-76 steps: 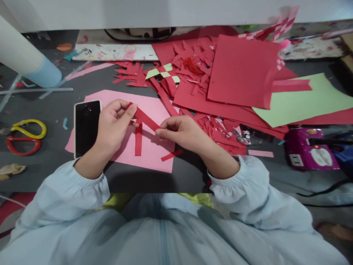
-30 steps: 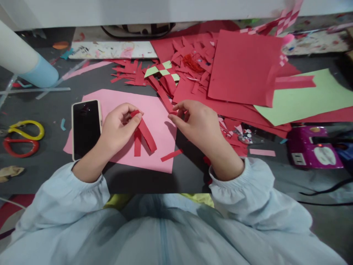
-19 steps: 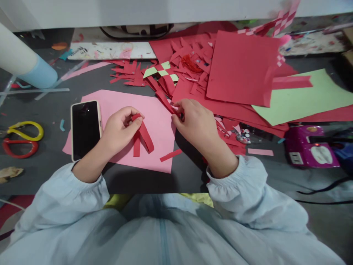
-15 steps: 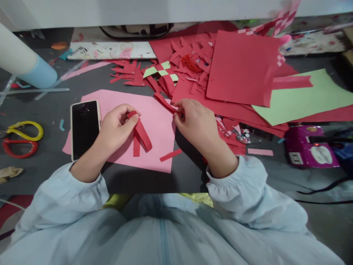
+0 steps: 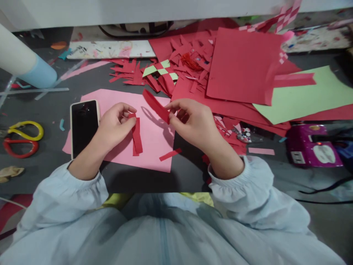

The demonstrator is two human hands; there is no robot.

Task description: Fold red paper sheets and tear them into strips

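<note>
My left hand (image 5: 111, 127) pinches the top of two overlapping red paper strips (image 5: 136, 136), which hang down over a pink sheet (image 5: 154, 145) on the dark table. My right hand (image 5: 193, 121) pinches one end of another red paper strip (image 5: 154, 105) and holds it lifted, slanting up to the left above the pink sheet. A short loose red strip (image 5: 170, 154) lies on the sheet's lower right corner. A phone (image 5: 85, 127) with a dark screen lies just left of my left hand.
A heap of cut red paper (image 5: 190, 70) with a green-and-red woven piece (image 5: 161, 70) lies behind the hands. A large red sheet (image 5: 242, 66) and a green sheet (image 5: 309, 95) lie to the right. Scissors (image 5: 22, 136) rest at far left. A purple device (image 5: 311, 151) sits at right.
My right hand let go of the first strip, reached into the red heap, pulled out another strip and lifted it. My left hand kept its strips, which now hang closer together.
</note>
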